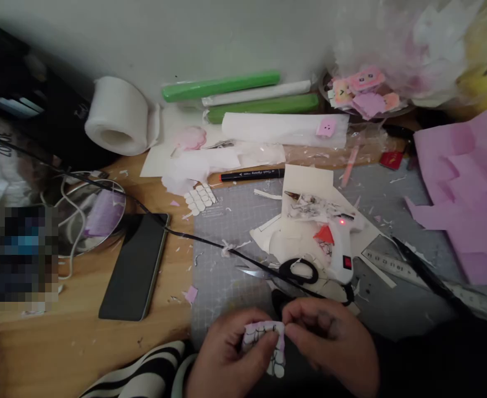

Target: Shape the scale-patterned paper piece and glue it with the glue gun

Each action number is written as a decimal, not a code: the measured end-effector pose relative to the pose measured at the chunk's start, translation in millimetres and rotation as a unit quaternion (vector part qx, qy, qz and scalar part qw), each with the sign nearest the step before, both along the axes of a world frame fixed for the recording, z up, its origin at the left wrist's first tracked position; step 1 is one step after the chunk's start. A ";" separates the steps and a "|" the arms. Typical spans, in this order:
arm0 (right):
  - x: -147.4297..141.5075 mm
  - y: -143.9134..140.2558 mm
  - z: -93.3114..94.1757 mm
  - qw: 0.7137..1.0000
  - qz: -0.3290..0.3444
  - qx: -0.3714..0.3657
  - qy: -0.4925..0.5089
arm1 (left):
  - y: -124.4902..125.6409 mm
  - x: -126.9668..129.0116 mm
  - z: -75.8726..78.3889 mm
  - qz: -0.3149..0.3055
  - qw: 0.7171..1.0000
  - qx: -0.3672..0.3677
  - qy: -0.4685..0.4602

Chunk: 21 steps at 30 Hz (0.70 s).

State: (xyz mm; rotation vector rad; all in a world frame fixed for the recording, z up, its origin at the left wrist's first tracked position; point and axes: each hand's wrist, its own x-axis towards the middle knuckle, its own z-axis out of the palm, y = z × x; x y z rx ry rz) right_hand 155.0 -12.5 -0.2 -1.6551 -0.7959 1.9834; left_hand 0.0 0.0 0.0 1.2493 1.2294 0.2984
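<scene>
Both hands sit low at the near edge of the desk, knuckles up and wrists bent inward so the fingertips meet. The left hand (226, 354), coming out of a black-and-white striped sleeve (143, 370), and the right hand (330, 342) each have fingers curled and pinched onto opposite sides of a small paper piece (266, 345), white with dark scale-like lines and a pale purple tint, held between them just above the grey cutting mat (222, 249). Just beyond the hands lie black-handled scissors (293, 272) and, beside them, a white glue gun (340, 249) with a red light showing. Left of the hands a dark phone (135, 265) lies face up on the wood. Farther off, a black marker (251, 175) carries writing too small to read, and a white roll (116, 116) stands against the wall
</scene>
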 end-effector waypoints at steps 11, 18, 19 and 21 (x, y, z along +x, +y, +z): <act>5.8 -4.7 -6.5 0.998 -0.034 0.017 0.045 | -2.9 0.7 1.3 0.161 0.977 -0.112 -0.087; 6.1 0.1 -2.4 0.999 -0.011 -0.023 0.047 | -3.3 1.8 -3.8 0.170 0.971 -0.111 -0.130; 5.0 -0.2 -2.1 0.999 0.000 -0.022 0.044 | -3.2 2.3 -4.2 0.165 0.971 -0.114 -0.131; 3.2 -2.3 -2.9 0.999 0.005 -0.010 0.037 | -3.1 3.1 -4.5 0.165 0.968 -0.127 -0.139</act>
